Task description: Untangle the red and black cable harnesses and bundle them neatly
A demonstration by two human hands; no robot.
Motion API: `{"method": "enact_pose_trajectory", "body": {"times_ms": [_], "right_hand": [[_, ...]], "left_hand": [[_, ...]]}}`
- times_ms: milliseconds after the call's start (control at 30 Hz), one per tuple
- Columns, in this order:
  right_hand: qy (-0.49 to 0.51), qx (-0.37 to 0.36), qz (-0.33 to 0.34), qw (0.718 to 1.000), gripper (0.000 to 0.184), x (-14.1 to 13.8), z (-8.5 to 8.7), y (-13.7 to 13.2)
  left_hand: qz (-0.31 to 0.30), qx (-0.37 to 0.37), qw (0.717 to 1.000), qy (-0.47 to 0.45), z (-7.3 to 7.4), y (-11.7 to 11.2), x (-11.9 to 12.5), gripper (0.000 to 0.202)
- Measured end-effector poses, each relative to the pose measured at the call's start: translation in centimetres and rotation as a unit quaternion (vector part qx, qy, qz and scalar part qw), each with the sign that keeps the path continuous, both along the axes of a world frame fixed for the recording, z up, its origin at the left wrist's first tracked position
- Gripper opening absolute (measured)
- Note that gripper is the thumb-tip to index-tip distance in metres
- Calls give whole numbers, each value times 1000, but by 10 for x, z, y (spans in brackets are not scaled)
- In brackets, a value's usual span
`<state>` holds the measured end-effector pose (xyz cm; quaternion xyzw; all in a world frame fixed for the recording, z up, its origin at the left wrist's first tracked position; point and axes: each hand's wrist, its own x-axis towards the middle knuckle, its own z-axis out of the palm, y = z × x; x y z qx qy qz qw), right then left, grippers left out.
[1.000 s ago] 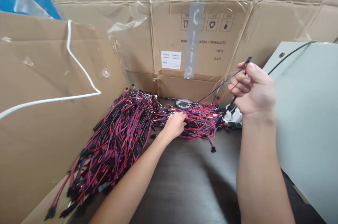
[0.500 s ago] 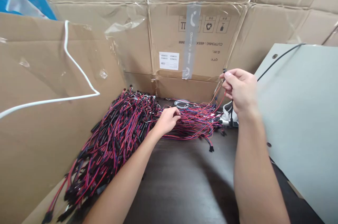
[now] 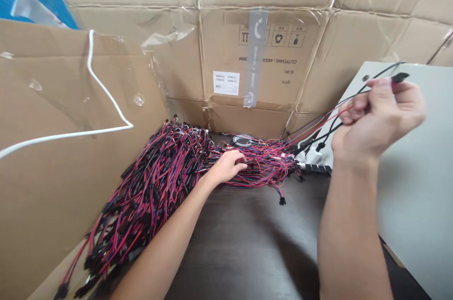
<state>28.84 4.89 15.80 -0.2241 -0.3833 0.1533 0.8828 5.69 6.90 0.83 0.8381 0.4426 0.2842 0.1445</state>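
Head view: cardboard (image 3: 304,90) (taped) stands behind wires (image 3: 264,163).

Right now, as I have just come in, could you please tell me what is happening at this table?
A person's right hand is raised before the pale grey panel, holding a black connector. Red and dark wires run from that hand down toward the wire bundle on the dark table. The left hand is at this bundle; whether it grips anything is unclear. A larger wire pile lies to its left.
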Motion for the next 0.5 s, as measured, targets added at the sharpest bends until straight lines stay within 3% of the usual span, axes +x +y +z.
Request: {"method": "enact_pose_trajectory", "body": {"times_ms": [100, 233, 367, 433, 500], "right_hand": [[21, -6, -14, 1000, 24, 8, 3, -5], [128, -44, -85, 987, 36, 23, 7, -5], [203, -54, -162, 964, 39, 33, 9, -4], [190, -42, -203, 960, 37, 40, 6, -4], [74, -68, -226, 969, 36, 54, 0, -2]], "left_hand": [[31, -6, 998, -63, 5, 0, 2, 21], [72, -23, 988, -135, 14, 1, 0, 17], [80, 31, 992, -90, 16, -1, 1, 16], [90, 59, 993, -48, 14, -3, 3, 16], [104, 71, 992, -5, 10, -4, 4, 15]]}}
